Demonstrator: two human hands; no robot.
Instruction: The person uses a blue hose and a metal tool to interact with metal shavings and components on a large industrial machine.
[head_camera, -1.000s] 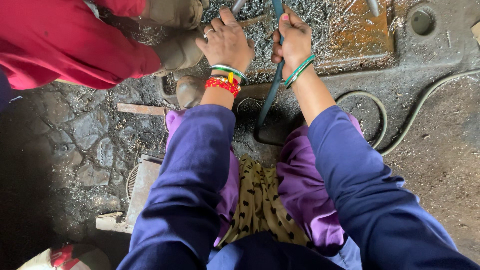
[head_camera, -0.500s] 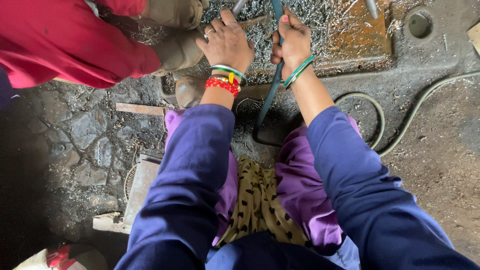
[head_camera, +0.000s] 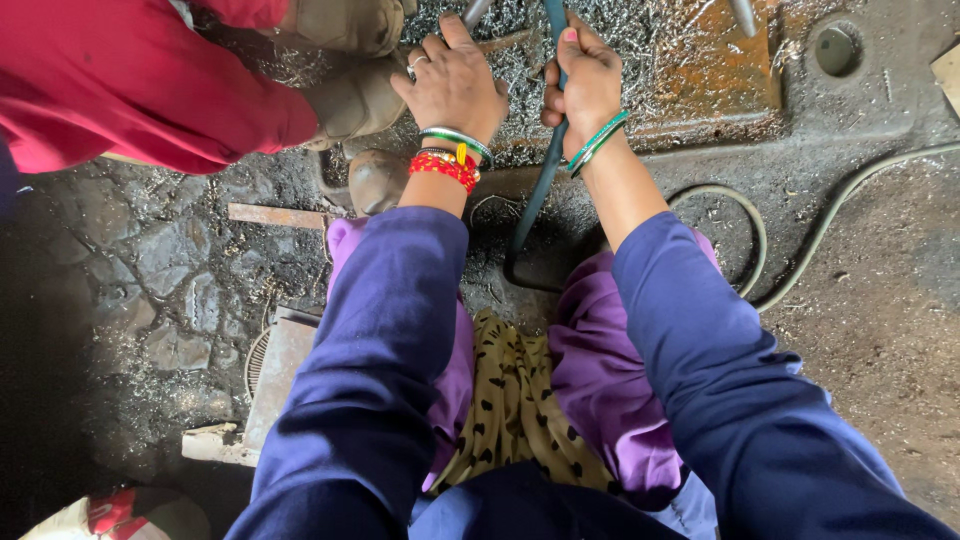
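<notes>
Gripping the dark teal hose (head_camera: 545, 150) to steady it, my right hand (head_camera: 585, 85) had its fingers wrapped shut; my left hand (head_camera: 455, 85), just beside the hose, pressed half-curled on the shavings-strewn rusty steel plate (head_camera: 700, 80).

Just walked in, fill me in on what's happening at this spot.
A person in blue sleeves crouches over a floor strewn with metal shavings. Their right hand grips a dark hose that runs down between their knees. Their left hand rests at the shavings next to a co-worker's gloved hand, red sleeve above it. A rusty metal plate lies just beyond, and a thin cable loops across the floor to the right.
</notes>
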